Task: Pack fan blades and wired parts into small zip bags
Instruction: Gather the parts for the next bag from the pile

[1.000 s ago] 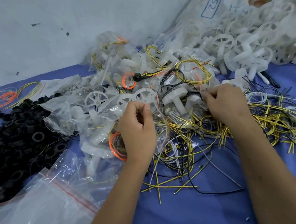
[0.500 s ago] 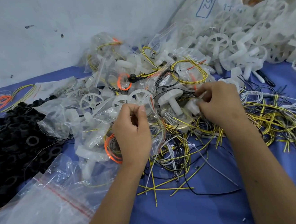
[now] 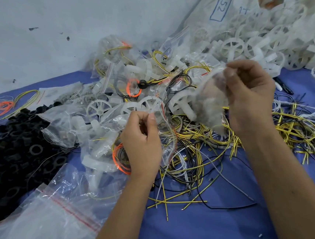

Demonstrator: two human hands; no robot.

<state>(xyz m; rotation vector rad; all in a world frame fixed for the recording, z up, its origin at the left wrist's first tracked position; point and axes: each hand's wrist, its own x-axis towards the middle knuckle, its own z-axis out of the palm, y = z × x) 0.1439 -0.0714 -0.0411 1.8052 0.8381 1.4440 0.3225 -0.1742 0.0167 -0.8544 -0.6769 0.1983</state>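
Head view: we see the left hand (image 3: 141, 140) with thumb and forefinger curled together, pinching the upper edge of a small zip bag (image 3: 167, 137) that hangs beside it over the loose wires (image 3: 203, 145) on the blue table (image 3: 201, 226). The right hand (image 3: 250, 95) is raised above the heap, its fingers (image 3: 231, 73) curled round a motion-blurred pale object (image 3: 212, 96); we cannot tell whether this is a fan blade or a filled bag. We judge the step in hand to be the loading of one bag: the next move calls for the left hand to hold the mouth open while the right brings its part to it, then for the seal to be pressed closed. Filled bags (image 3: 123, 95) lie heaped behind the hands; unpacked white fan blades (image 3: 232, 47) spill from a large sack (image 3: 237, 1) at upper right, black rings (image 3: 17, 152) lie at left, and empty zip bags (image 3: 47, 222) at lower left. Legible writing: the sack bears "4952" in a blue box; its other printing is unreadable.
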